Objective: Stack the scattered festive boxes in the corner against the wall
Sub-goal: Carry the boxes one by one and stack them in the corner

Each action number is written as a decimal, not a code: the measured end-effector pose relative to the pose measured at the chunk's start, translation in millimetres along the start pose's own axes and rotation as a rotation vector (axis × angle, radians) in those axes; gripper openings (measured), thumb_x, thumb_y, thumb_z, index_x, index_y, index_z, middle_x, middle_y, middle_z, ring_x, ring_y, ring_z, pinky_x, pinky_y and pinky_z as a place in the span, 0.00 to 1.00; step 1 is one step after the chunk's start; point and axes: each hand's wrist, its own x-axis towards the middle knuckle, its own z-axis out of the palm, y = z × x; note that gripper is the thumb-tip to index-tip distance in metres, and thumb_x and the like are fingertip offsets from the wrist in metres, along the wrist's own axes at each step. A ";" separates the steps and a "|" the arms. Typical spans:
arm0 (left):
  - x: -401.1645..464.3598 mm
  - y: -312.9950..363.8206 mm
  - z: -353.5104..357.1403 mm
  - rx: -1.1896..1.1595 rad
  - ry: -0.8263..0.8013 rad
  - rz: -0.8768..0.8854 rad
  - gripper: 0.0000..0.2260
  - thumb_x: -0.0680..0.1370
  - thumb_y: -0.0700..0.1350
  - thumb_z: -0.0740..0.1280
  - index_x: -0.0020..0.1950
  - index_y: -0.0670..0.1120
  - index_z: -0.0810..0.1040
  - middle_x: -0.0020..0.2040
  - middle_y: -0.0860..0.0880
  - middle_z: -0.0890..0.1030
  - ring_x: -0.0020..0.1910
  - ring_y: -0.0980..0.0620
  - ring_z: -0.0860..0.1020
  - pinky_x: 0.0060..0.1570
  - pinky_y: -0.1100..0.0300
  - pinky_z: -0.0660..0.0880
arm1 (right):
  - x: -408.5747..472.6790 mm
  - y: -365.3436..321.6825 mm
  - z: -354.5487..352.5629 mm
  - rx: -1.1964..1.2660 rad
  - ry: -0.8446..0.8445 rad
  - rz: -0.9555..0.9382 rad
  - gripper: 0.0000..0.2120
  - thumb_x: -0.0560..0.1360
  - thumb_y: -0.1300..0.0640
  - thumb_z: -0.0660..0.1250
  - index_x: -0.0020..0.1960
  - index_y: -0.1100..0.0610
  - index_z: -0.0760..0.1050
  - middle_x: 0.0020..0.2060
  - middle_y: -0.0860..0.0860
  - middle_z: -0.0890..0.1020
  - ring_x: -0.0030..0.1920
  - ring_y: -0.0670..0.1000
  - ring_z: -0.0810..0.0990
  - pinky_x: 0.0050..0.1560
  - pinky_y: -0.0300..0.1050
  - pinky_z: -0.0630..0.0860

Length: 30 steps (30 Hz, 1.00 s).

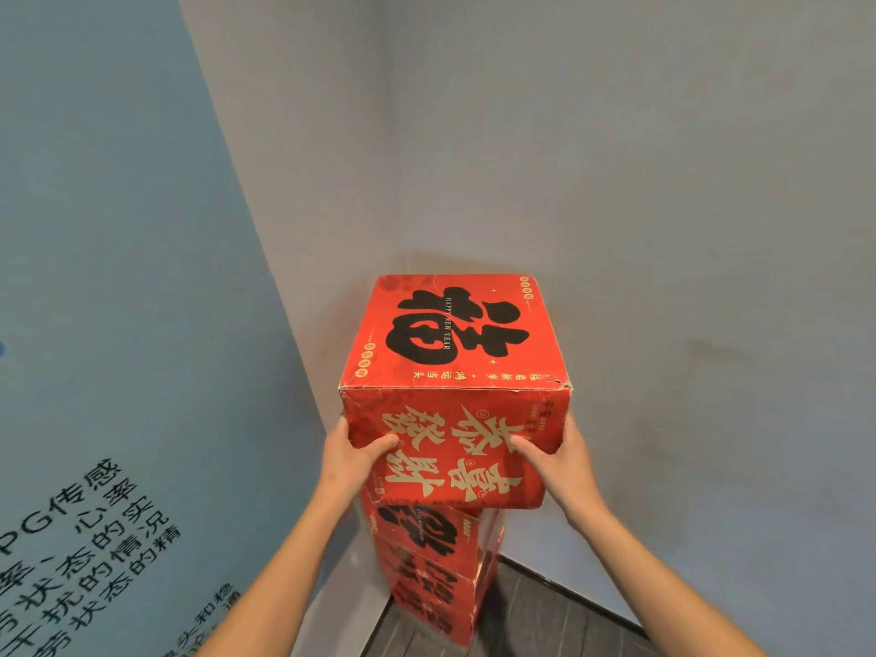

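Observation:
A red festive box [455,353] with a big black character on top and cream characters on its front sits at the top of a stack of red boxes [426,576] in the corner. My left hand [353,455] grips its lower left front corner. My right hand [557,459] grips its lower right front corner. The top box overhangs the one beneath it slightly towards me and to the right. The lower boxes are partly hidden by the top box.
Grey walls [616,182] meet in the corner right behind the stack. A blue panel with black printed text [95,538] covers the left wall. Dark plank floor [545,623] shows at the foot of the stack.

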 end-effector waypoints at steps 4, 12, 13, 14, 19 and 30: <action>16.6 -24.3 -1.9 -0.005 -0.045 -0.007 0.26 0.72 0.44 0.77 0.67 0.45 0.72 0.59 0.50 0.80 0.54 0.52 0.80 0.57 0.50 0.79 | -0.8 15.0 15.8 -0.003 0.028 0.049 0.30 0.71 0.48 0.77 0.68 0.42 0.68 0.57 0.38 0.81 0.58 0.44 0.81 0.59 0.57 0.80; 48.0 -63.1 -10.7 -0.018 -0.130 -0.040 0.23 0.71 0.45 0.78 0.62 0.51 0.73 0.53 0.56 0.82 0.51 0.57 0.82 0.51 0.57 0.81 | 2.5 38.6 42.2 -0.043 0.080 0.104 0.29 0.69 0.51 0.78 0.66 0.42 0.70 0.56 0.41 0.83 0.56 0.44 0.82 0.59 0.57 0.80; 51.1 -66.8 -12.0 -0.009 -0.140 -0.042 0.23 0.71 0.45 0.78 0.62 0.52 0.73 0.53 0.56 0.81 0.51 0.57 0.82 0.51 0.57 0.81 | 1.7 41.0 45.6 -0.045 0.086 0.109 0.30 0.70 0.51 0.78 0.67 0.42 0.70 0.56 0.40 0.83 0.56 0.43 0.82 0.59 0.57 0.80; 54.0 -69.9 -13.2 0.001 -0.149 -0.040 0.23 0.71 0.46 0.78 0.62 0.52 0.73 0.53 0.57 0.81 0.52 0.57 0.81 0.51 0.57 0.80 | -0.1 42.5 49.0 -0.045 0.096 0.115 0.30 0.70 0.51 0.78 0.67 0.43 0.70 0.56 0.40 0.83 0.56 0.43 0.82 0.59 0.57 0.80; 69.9 -78.5 -16.3 0.013 -0.173 -0.037 0.25 0.70 0.47 0.78 0.63 0.52 0.73 0.54 0.56 0.81 0.53 0.56 0.81 0.54 0.54 0.80 | -1.2 47.9 62.9 -0.029 0.145 0.130 0.30 0.70 0.51 0.78 0.67 0.43 0.69 0.56 0.41 0.82 0.56 0.43 0.82 0.58 0.55 0.81; 85.7 -82.2 -18.8 0.040 -0.201 -0.044 0.26 0.72 0.50 0.76 0.67 0.51 0.71 0.57 0.55 0.81 0.54 0.55 0.81 0.56 0.49 0.80 | 3.0 49.6 72.0 -0.070 0.105 0.127 0.31 0.70 0.45 0.76 0.68 0.38 0.65 0.57 0.36 0.80 0.56 0.42 0.81 0.58 0.53 0.81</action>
